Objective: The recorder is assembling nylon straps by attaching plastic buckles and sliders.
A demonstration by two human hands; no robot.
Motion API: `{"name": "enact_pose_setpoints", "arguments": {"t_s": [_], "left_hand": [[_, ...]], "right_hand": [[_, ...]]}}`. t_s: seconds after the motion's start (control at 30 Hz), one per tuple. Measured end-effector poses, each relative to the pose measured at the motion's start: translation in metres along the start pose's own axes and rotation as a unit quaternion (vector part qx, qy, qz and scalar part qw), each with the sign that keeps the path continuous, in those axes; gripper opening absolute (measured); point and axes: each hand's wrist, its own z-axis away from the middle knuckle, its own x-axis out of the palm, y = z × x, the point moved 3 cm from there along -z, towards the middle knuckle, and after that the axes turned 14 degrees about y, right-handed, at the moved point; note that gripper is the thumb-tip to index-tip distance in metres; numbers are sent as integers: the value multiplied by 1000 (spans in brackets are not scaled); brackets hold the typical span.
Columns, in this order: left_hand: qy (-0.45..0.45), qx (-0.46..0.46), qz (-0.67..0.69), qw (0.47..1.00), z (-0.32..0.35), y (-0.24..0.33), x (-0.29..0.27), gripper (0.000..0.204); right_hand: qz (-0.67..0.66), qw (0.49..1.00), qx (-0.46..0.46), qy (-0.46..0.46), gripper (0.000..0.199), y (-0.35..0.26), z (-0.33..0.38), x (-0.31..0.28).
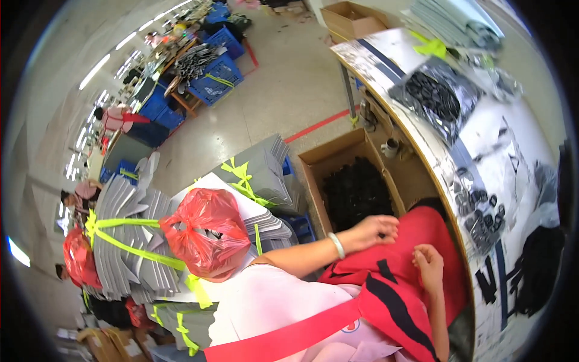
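A: What is held, and where is it lying?

B: A red apron [422, 265] with dark stripes is spread over the lap, at the near edge of the desk [482, 136]. It is touched by both hands. The left hand [374, 231], a pale bangle [336, 245] worn on its wrist, is laid on the far left part of the cloth, the fingers [388, 224] curled down onto it; whether a fold is actually pinched cannot be told from this view. The right hand [428, 263] is set on the middle of the cloth, its fingers bent in and seemingly closed on a bit of fabric.

A: What is found just beyond it?

B: An open cardboard box [313, 163] filled with small black parts [356, 193] is seen just past the left hand, on the floor beside the desk. More black parts [482, 211] are scattered on the desk to the right, and a clear bag of dark pieces [437, 96] is lying farther off.

A: And to the left?

B: A red plastic bag [205, 232] is rested on stacked grey sheets [129, 241] tied with yellow-green tape. Blue crates [214, 81] are seen far across the floor.
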Motion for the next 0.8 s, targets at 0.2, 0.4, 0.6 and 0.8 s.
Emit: {"name": "enact_pose_setpoints", "arguments": {"t_s": [0.2, 0.4, 0.6, 0.8], "left_hand": [[-89, 156, -223, 958, 6, -22, 75, 56], [-178, 173, -369, 896, 14, -26, 85, 75], [-176, 209, -374, 886, 11, -34, 84, 72], [-151, 165, -311, 924, -3, -41, 85, 25]], "right_hand": [[10, 1000, -22, 1, 7, -7, -11, -10], [-21, 1000, -11, 3, 5, -7, -2, -16], [-55, 998, -13, 7, 5, -12, 7, -11], [-45, 999, -9, 14, 9, 1, 6, -27]]}}
